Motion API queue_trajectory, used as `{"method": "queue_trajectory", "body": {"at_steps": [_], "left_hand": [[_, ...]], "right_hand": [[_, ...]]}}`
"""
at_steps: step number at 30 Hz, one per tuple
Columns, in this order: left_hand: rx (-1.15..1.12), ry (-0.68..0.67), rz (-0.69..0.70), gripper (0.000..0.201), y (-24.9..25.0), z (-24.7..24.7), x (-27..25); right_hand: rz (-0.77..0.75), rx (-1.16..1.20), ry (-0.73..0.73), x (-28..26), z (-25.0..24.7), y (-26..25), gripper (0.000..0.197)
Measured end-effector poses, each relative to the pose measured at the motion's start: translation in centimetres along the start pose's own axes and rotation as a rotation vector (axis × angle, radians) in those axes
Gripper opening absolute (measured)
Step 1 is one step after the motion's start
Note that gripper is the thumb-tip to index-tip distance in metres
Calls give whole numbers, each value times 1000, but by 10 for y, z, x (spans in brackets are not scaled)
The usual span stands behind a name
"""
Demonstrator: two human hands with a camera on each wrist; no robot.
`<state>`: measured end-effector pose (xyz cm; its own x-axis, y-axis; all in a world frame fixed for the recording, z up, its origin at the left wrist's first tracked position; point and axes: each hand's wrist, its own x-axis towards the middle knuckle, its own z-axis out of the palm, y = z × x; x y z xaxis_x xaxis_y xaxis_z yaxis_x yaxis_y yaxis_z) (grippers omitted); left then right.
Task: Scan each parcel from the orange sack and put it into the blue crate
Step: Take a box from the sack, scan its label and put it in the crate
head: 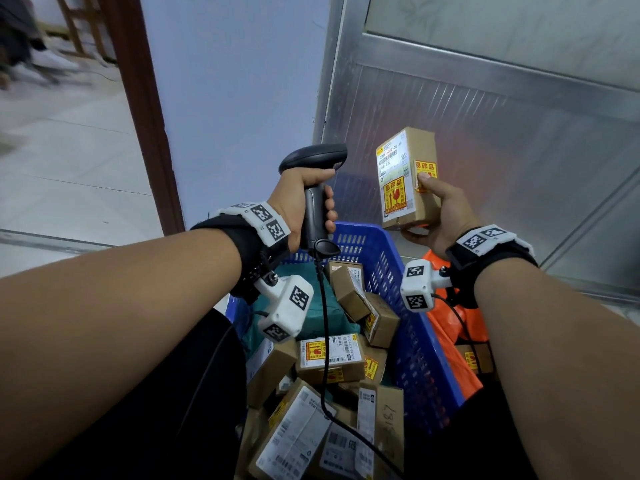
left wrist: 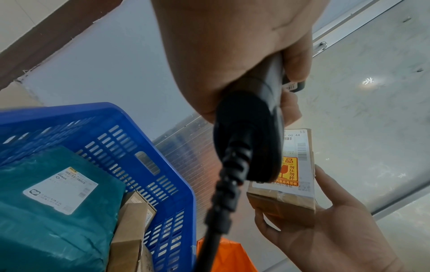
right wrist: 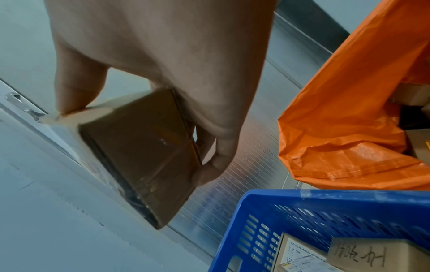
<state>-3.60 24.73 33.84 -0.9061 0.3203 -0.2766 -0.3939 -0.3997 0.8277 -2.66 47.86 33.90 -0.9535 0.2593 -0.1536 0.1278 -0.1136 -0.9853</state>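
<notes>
We judge scan step in hand — our left hand (head: 304,199) clenched round scanner (head: 313,161), our right hand (head: 440,216) grasping parcel (head: 407,178) upright, label toward scanner, above blue crate (head: 408,306), orange sack (head: 453,327) beside. Next — lower parcel into crate among scanned ones.

Right hand (right wrist: 163,60) grips brown cardboard parcel (right wrist: 142,147); blue slotted plastic crate (right wrist: 325,202) below, orange plastic sack (right wrist: 349,110) beside it.

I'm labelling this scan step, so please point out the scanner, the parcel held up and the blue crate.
scanner (head: 313,216), head view, on its black handle in the left hand's grip.
parcel (head: 398,174), head view, on its labelled front face.
blue crate (head: 394,268), head view, on its slotted far wall.
</notes>
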Motion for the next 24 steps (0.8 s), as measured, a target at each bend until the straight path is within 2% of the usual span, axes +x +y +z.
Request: {"method": "queue_trajectory", "body": {"at_steps": [11, 15, 17, 19, 23, 24], "left_hand": [[49, -13, -22, 34, -3, 2, 1], [74, -25, -15, 34, -3, 3, 3], [102, -27, -8, 30, -5, 2, 6], [144, -7, 4, 27, -10, 0, 10], [322, 127, 62, 22, -25, -8, 20], [368, 158, 66, 21, -29, -10, 22]], "right_hand": [[18, -86, 35, -4, -4, 0, 48], [38, -136, 24, -6, -2, -1, 37], [100, -208, 12, -4, -1, 0, 40], [217, -352, 25, 1, 2, 6, 52], [514, -753, -41, 5, -1, 27, 73], [544, -847, -43, 2, -3, 30, 75]]}}
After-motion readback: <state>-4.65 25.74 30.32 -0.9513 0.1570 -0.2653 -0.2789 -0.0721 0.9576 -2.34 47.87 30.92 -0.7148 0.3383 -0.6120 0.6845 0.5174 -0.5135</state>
